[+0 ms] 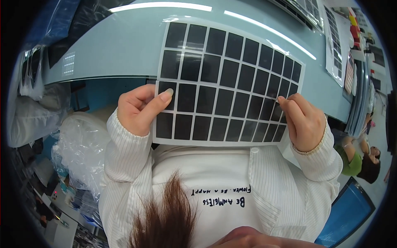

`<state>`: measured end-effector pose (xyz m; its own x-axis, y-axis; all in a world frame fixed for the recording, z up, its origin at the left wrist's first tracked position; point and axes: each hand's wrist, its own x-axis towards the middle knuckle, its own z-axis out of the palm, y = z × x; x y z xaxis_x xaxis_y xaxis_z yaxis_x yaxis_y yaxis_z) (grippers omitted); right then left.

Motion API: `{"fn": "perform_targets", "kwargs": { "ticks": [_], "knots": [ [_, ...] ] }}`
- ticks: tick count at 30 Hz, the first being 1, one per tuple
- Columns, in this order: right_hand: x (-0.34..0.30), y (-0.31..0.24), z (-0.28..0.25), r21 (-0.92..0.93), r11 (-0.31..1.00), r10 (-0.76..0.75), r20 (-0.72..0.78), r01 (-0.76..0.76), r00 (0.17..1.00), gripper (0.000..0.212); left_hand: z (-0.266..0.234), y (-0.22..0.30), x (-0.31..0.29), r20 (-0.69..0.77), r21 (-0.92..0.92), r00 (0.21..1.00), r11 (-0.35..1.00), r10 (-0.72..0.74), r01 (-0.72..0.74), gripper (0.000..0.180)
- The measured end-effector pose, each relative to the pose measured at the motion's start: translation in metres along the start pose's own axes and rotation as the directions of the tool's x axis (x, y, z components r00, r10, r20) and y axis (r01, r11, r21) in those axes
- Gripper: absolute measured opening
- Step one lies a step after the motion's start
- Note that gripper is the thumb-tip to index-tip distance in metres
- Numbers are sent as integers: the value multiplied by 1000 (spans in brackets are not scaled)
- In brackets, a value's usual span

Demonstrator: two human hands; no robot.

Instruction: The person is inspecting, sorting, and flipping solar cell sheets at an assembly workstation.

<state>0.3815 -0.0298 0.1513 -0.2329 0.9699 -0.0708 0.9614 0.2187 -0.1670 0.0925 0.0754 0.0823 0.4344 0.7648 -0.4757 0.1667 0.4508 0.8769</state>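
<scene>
A white sheet with rows of black rectangles (224, 102) is held up in front of my chest, its far part over the table's near edge. My left hand (140, 108) grips the sheet's left edge, thumb lying on top over a black rectangle and fingers behind. At the right side, my right hand (305, 122) is closed, with thumb and forefinger pinched together at the sheet's face near its right edge. Whether a rectangle's corner or the sheet itself sits in that pinch is too small to make out.
The glossy pale blue table (111, 45) reflects ceiling lights. Another sheet with black rectangles (333, 45) lies at the far right, near a pink calculator (350, 74) and a stack of grey panels (359, 97). Clear plastic bags (80, 144) bulge at the left. A person in green (352, 163) is at right.
</scene>
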Motion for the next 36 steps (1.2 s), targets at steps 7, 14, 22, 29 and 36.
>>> {"fn": "perform_targets", "kwargs": {
  "ticks": [7, 14, 22, 29, 36],
  "knots": [
    [-7, 6, 1, 19, 1000, 10, -31, -10, 999, 7, 5, 0, 1, 8, 32, 1000, 999, 18, -18, 15],
    [-3, 10, 6, 5, 997, -73, -91, 74, 993, 11, -2, 6, 4, 56, 60, 998, 998, 10, -13, 16],
    [-7, 14, 7, 22, 997, -66, -82, 68, 994, 9, -9, 6, 4, 74, 83, 997, 996, 31, -37, 17],
    [-11, 18, 7, 71, 997, -36, -74, 41, 997, 10, -12, 7, 6, 80, 120, 993, 989, 82, -92, 19],
    [-28, 31, 3, 4, 998, 63, -8, -63, 998, 11, -17, 2, 6, 50, 155, 992, 980, 115, -121, 19]
  ]
}}
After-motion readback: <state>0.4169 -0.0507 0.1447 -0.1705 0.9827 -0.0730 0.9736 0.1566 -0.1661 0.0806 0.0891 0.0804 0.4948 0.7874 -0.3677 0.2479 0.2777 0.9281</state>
